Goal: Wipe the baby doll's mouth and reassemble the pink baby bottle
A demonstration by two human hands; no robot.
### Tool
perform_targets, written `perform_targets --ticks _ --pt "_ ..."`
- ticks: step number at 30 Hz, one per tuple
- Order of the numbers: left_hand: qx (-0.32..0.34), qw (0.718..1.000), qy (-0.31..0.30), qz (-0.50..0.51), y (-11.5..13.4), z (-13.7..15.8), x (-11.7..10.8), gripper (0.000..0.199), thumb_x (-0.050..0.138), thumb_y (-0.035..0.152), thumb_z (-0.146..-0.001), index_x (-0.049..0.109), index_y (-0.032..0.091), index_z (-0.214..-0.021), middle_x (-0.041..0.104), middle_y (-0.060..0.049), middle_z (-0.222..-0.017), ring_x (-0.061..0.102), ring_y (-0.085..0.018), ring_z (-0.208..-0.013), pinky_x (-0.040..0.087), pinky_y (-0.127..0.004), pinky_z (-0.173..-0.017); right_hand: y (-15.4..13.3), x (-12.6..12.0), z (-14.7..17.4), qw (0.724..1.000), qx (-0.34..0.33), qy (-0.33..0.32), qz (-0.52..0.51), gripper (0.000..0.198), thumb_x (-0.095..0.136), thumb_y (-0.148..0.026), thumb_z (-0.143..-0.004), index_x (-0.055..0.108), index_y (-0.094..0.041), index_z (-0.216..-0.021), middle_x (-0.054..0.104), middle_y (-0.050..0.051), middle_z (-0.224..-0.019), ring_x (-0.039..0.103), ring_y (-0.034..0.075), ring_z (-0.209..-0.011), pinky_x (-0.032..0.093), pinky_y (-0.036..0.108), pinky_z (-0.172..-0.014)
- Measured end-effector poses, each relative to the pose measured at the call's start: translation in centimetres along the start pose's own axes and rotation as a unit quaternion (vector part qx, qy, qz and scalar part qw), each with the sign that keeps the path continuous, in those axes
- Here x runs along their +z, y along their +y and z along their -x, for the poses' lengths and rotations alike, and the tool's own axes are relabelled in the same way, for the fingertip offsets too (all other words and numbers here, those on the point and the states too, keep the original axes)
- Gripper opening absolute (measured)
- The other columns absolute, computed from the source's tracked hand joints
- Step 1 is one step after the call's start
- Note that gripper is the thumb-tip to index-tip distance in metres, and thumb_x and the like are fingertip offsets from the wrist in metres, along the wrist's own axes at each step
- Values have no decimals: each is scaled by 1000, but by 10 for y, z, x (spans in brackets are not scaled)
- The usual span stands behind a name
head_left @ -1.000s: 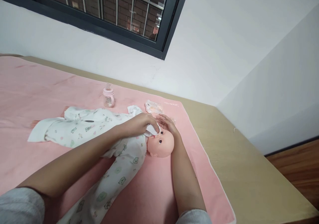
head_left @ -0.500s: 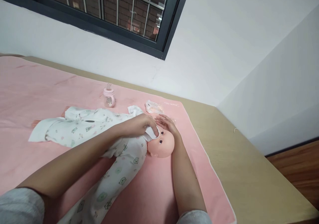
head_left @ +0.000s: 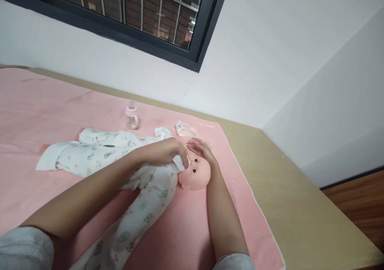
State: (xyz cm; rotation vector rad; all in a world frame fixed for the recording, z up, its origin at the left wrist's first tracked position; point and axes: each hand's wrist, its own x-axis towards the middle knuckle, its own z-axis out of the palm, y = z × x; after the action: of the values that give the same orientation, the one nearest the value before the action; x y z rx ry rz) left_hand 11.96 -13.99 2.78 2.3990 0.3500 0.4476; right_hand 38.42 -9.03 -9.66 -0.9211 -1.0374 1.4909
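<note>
A baby doll [head_left: 196,178] lies on its back in white pajamas [head_left: 81,158] with a green and pink animal print, its head to the right and its bare feet to the left. My left hand [head_left: 169,151] is closed on a small white cloth [head_left: 181,163], which it presses at the doll's mouth and chin. The doll's lower face is partly hidden by the fingers and cloth. On the far side of the head, my right hand [head_left: 200,148] is cupped against it, fingers stretched out and holding nothing.
Behind the doll stands a clear baby bottle [head_left: 132,117] with a pink cap and handle. A small plastic packet [head_left: 186,129] lies near the right hand. The pink mat [head_left: 180,230] covers a wooden surface [head_left: 288,206] beside a white wall and a dark-framed window [head_left: 192,64].
My left hand with the white cloth has shifted slightly left, from near the doll's nose down toward its chin. The right hand stays by the head.
</note>
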Motion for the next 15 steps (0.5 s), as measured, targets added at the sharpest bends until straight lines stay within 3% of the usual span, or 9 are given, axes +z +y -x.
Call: perform_targets --ticks 15 --pt "-7 999 -45 17 -1 3 -5 67 40 -16 -56 81 23 -91 78 1 -96 69 -14 -86 47 -19 -75 2 -2 -1 1000 -4 -2 3 35 81 -30 -74 69 -22 -106 76 6 -106 73 20 -102 50 41 -109"
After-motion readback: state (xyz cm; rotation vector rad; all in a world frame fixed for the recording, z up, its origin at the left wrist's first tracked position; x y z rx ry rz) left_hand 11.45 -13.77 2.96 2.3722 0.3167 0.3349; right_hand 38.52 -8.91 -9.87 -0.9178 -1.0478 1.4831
